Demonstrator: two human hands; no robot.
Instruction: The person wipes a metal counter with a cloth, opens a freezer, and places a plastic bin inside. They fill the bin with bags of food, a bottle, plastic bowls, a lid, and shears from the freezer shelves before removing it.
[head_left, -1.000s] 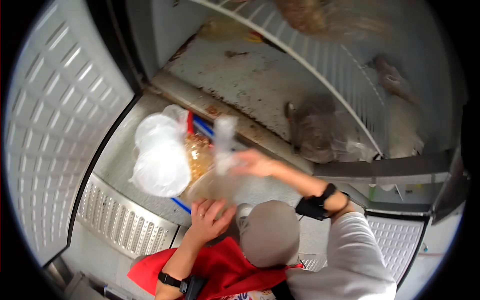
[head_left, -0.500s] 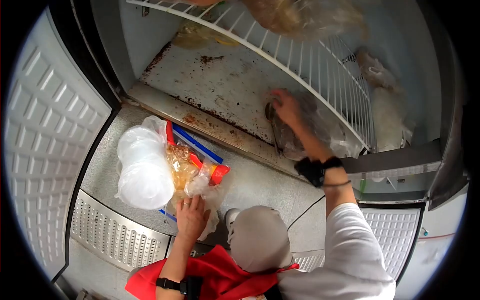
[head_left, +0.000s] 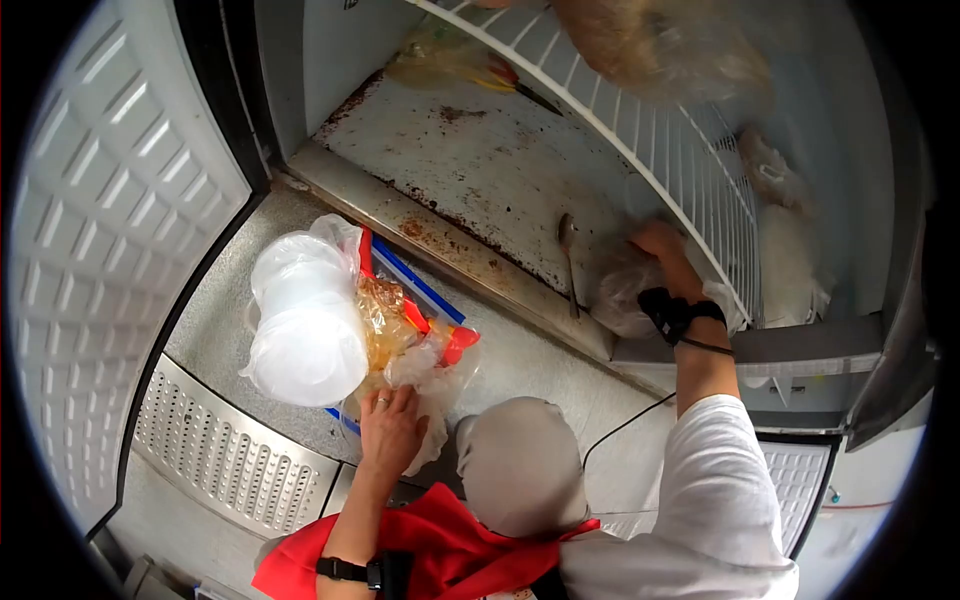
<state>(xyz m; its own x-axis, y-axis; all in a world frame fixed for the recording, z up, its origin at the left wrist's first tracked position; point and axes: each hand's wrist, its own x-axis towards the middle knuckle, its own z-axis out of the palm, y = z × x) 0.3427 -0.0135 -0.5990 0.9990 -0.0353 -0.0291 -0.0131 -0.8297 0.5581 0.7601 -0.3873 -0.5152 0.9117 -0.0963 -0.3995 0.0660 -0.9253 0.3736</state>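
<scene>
My left hand [head_left: 392,425] is closed on the edge of a crumpled clear plastic bag [head_left: 425,370] on the floor, its fingertips in the film. Beside it lie stacked white round tubs [head_left: 310,335] wrapped in plastic and an amber see-through packet [head_left: 385,315] with red parts. Inside the fridge, below the wire shelf, my right hand [head_left: 660,240] is closed at the top of a bunched clear plastic bag [head_left: 622,288]; the fingertips are partly hidden. A metal spoon [head_left: 568,245] lies on the stained fridge floor [head_left: 470,170], left of that bag and apart from my hand.
A curved white wire shelf [head_left: 590,115] crosses above my right hand, with a bagged item [head_left: 665,45] on it. Further bags [head_left: 435,60] lie at the back left. An open door [head_left: 120,170] stands at left. The metal sill [head_left: 420,235] edges the fridge.
My right hand has moved right, from beside the spoon onto the clear bag, which is now bunched up further right. The spoon lies uncovered. My left hand stays on its bag. The view has shifted slightly.
</scene>
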